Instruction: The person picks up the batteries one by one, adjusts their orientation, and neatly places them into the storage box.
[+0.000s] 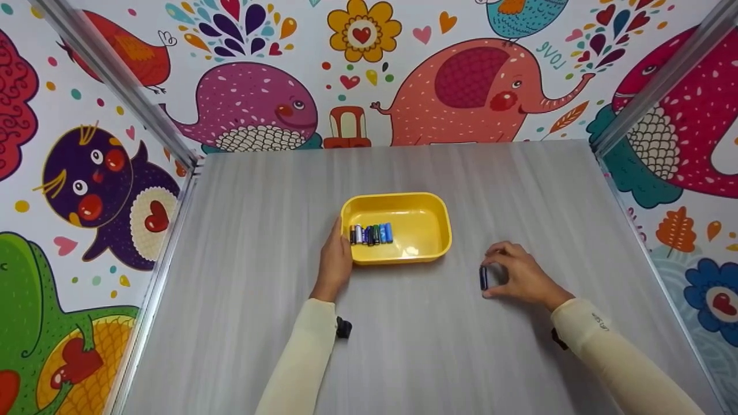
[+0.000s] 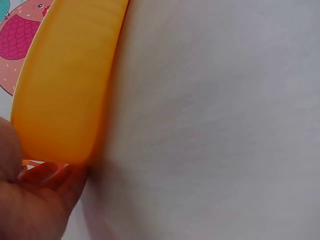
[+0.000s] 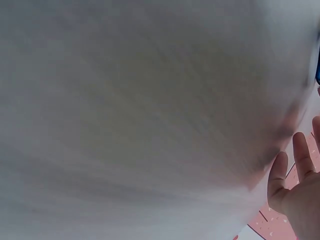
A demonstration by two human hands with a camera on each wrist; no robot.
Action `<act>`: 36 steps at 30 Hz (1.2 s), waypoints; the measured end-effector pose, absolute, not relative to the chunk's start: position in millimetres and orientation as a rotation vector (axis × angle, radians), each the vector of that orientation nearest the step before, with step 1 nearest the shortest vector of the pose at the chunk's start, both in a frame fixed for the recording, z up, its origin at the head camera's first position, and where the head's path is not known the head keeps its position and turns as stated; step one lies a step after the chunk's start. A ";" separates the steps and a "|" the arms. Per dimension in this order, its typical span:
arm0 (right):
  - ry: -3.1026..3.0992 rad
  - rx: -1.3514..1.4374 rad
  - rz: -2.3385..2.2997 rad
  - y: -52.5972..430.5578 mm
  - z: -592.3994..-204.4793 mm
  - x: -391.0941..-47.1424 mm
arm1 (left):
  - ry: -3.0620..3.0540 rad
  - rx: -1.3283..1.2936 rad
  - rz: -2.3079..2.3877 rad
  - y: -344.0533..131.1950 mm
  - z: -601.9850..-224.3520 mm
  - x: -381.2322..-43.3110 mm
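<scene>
A yellow plastic tray sits on the table, with a row of several batteries in dark, white, green and blue lying side by side at its left end. My left hand holds that end of the tray; in the left wrist view, its fingers lie against the outer wall. To the right of the tray, my right hand pinches a dark battery endwise between thumb and a fingertip. Only a sliver of the blue-black battery enters the right wrist view, where the other fingers are spread.
A grey wood-grain table carries everything. Walls printed with cartoon animals enclose its back and sides, with metal strips along the side edges and corners.
</scene>
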State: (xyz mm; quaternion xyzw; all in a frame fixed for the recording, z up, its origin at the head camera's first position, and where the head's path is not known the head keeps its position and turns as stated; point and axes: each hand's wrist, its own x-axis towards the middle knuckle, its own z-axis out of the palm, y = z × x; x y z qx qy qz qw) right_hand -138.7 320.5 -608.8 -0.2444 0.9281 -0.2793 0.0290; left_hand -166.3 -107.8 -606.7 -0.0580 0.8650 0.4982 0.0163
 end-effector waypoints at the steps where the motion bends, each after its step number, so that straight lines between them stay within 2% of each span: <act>1: 2.866 -0.756 -0.861 320.5 -609.0 -138.4 | 2.689 -0.180 1.550 -107.9 -606.6 -166.2; 18: 2.857 -0.752 -0.915 308.1 -600.2 -144.0 | 2.712 -0.158 1.561 -108.1 -606.8 -164.5; 30: 2.891 -0.915 -0.943 282.6 -559.7 -173.4 | 2.692 -0.152 1.602 -107.6 -606.9 -164.5; 36: 2.867 -0.863 -0.897 251.1 -542.1 -193.4 | 2.711 -0.146 1.596 -107.8 -607.4 -164.3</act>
